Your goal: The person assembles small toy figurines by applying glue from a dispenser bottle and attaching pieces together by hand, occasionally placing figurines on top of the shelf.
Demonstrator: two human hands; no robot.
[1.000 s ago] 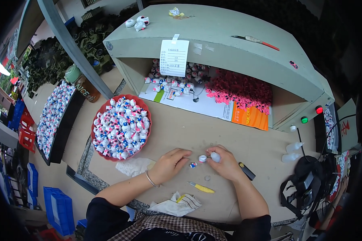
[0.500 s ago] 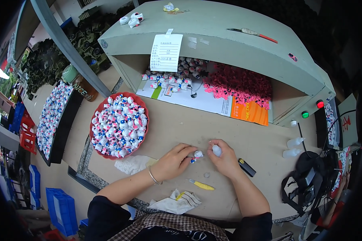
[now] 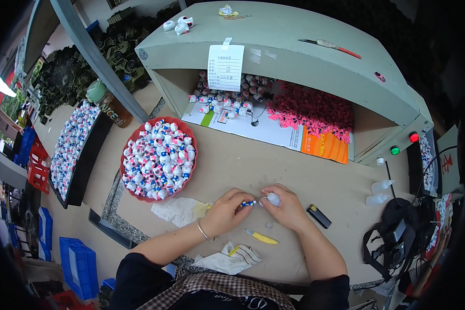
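My left hand (image 3: pixel 229 212) pinches a small blue-and-white figurine (image 3: pixel 247 203) between thumb and fingers; most of it is hidden. Just to its right, my right hand (image 3: pixel 288 209) is closed around a small white squeeze bottle (image 3: pixel 273 198), whose end points toward the figurine. The two hands are close but apart, above the tabletop. A yellow-handled craft knife (image 3: pixel 263 238) lies on the table below them. Left of my hands, a red scalloped bowl (image 3: pixel 195 150) is heaped with white, blue and pink figurines (image 3: pixel 157 160).
A grey-green shelf (image 3: pixel 274 36) spans the back, with white figurines and a pile of pink pieces (image 3: pixel 315 111) under it. A black lighter-like object (image 3: pixel 319 216), two white bottles (image 3: pixel 381 185), cloths (image 3: pixel 228 259) and a black tray (image 3: pixel 90 160) of figurines surround the work area.
The figurine in my left hand has turned, showing its blue part instead of its white head. My right hand has tilted the bottle toward it. The whole view has shifted slightly.
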